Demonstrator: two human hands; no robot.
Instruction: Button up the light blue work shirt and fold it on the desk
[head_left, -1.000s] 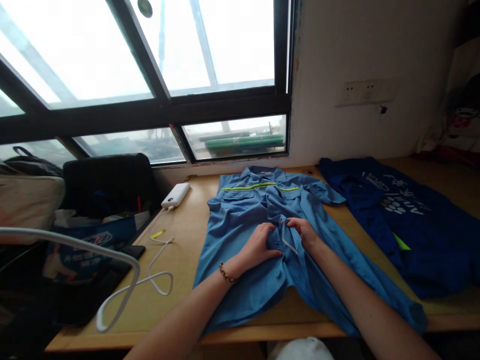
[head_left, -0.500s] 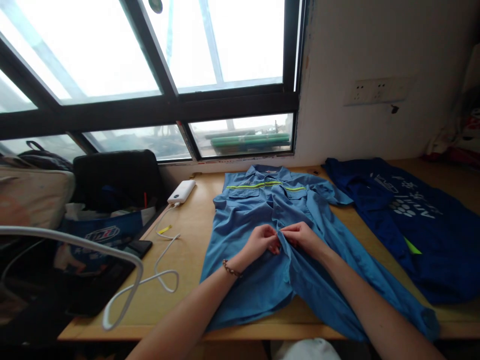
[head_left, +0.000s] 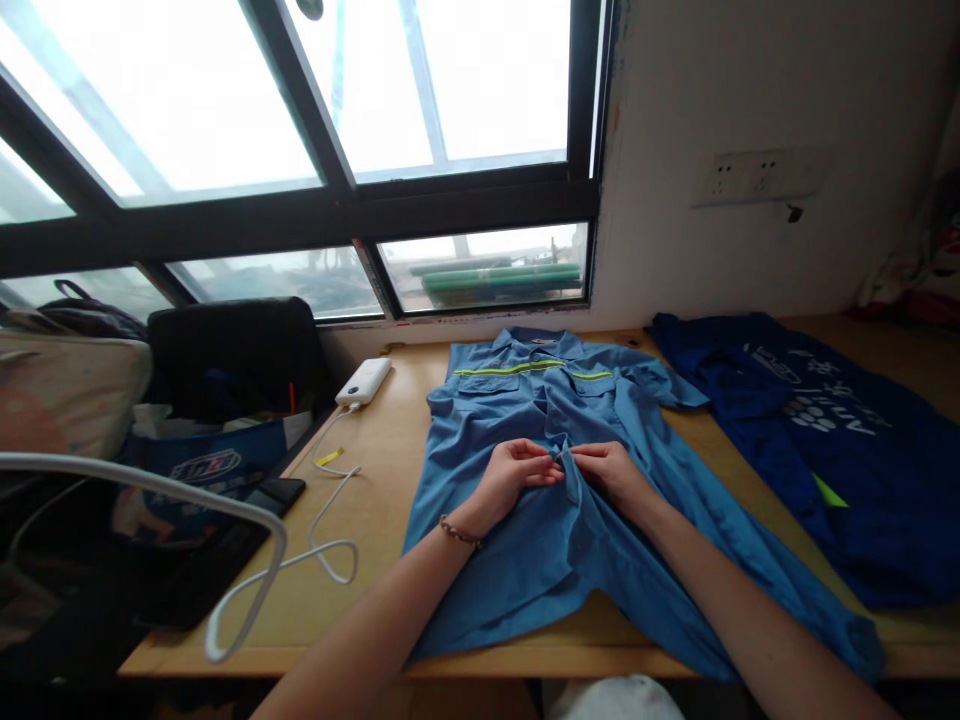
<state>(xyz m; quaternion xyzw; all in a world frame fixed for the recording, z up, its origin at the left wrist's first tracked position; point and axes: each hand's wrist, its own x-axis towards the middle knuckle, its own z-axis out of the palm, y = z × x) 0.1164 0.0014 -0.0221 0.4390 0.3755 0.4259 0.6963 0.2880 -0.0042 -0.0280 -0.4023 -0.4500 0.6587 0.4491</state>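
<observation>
A light blue work shirt [head_left: 480, 560] with a yellow-green stripe across the chest lies front up, its collar toward the window. My left hand [head_left: 519, 475] pinches one front edge of the shirt about midway down the placket. Close beside it, my right hand [head_left: 611, 472] grips the other front edge between thumb and fingers. The cloth is lifted into a raised fold between both hands. Any button at the fingertips is too small to make out. Below the hands the two front panels hang apart toward the table's near edge.
On the wooden table [head_left: 375, 560], a dark blue garment [head_left: 892, 500] with white print lies at right. A white power bank [head_left: 364, 382] with a white cable [head_left: 330, 545] is at left. Bags [head_left: 67, 400] and a black chair back [head_left: 236, 350] stand left of the table.
My left hand has turned, with its fingers now stretched more toward the right hand. The placket fold between the hands stands higher. Both hands keep about the same place.
</observation>
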